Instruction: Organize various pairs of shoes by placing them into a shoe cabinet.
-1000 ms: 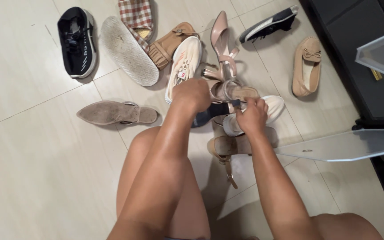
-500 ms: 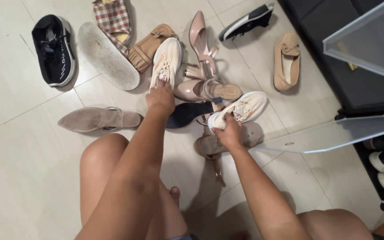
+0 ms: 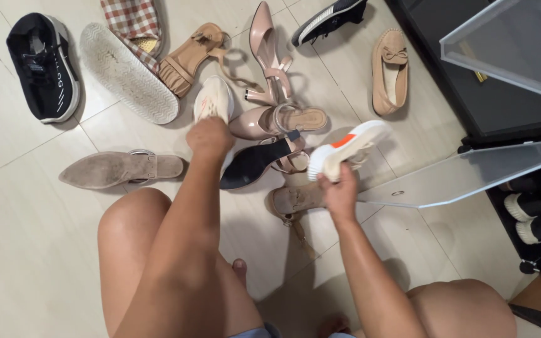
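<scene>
My left hand [image 3: 210, 138] grips the heel end of a cream sneaker [image 3: 213, 100] that lies on the tiled floor. My right hand [image 3: 339, 191] holds a matching cream sneaker [image 3: 349, 147] lifted off the floor and tilted, its white sole with an orange patch facing up. Between the two hands lie a pink heeled sandal [image 3: 280, 120] and a shoe turned over with its black sole [image 3: 252, 164] up. A tan strapped sandal [image 3: 295, 200] rests just under my right hand.
More shoes lie around: a black sneaker [image 3: 42, 66], an upturned white sole [image 3: 126, 72], a checked slipper [image 3: 131, 22], a tan sandal [image 3: 189, 59], a pink high heel [image 3: 264, 50], a beige loafer [image 3: 388, 72], a taupe pointed flat [image 3: 117, 169]. A dark shoe cabinet [image 3: 502, 94] with open translucent flaps stands right.
My right hand has lifted its cream sneaker off the floor and turned the sole up. My left hand has closed on the other cream sneaker and pulled it nearer.
</scene>
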